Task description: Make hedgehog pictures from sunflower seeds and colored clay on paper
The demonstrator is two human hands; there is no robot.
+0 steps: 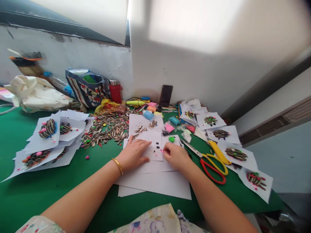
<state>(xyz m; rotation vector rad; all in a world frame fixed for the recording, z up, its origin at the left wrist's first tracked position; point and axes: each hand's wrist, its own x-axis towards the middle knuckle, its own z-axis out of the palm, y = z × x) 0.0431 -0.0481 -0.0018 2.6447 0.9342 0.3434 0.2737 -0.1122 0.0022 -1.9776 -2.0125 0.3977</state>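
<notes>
My left hand (136, 153), a gold bangle at its wrist, lies flat with fingers stretched over the left side of a small white paper (158, 157). Black oval pieces (157, 145) and a few tiny dots are on that paper. At its right edge my right hand (177, 157) is closed in a pinch on a small bit of pink clay (161, 150). Just beyond the right hand, a green clay lump (171, 139) sits on another white sheet. Larger white sheets (160, 184) lie underneath. Some sunflower seeds (143, 127) rest on a paper ahead.
A heap of sunflower seeds (104, 129) spreads at left centre. Papers with seed figures lie in a pile (48, 129) at left and a row (235, 153) at right. Scissors (213, 166) with red and yellow handles lie near my right forearm. A phone (166, 95) leans on the wall.
</notes>
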